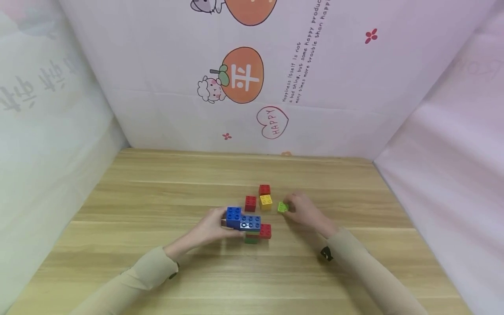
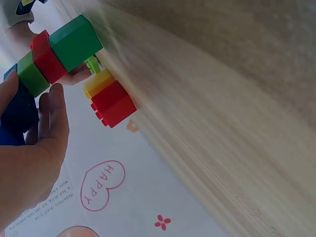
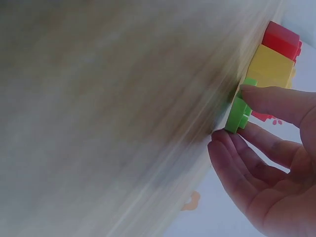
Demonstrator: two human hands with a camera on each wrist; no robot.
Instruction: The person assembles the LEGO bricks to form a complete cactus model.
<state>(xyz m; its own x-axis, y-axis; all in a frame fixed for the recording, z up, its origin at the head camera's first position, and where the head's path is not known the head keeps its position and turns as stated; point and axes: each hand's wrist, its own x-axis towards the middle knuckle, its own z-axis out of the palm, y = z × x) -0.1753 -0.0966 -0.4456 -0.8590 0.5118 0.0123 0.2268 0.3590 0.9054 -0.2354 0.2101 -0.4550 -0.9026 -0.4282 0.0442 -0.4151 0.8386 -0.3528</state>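
Observation:
My left hand holds a stack of toy building bricks, thumb and fingers on either side of its blue top part. In the left wrist view, a light green brick, a red brick and a dark green brick follow below the blue. The red layer juts out to the right in the head view. To the right, my right hand pinches a thin lime green brick low at the tabletop, thumb on one end and fingertips at the other.
Beyond the stack stand a yellow brick and two red bricks, one on its left and one behind it. They sit on a wood-grain table. White printed cloth walls the back and both sides.

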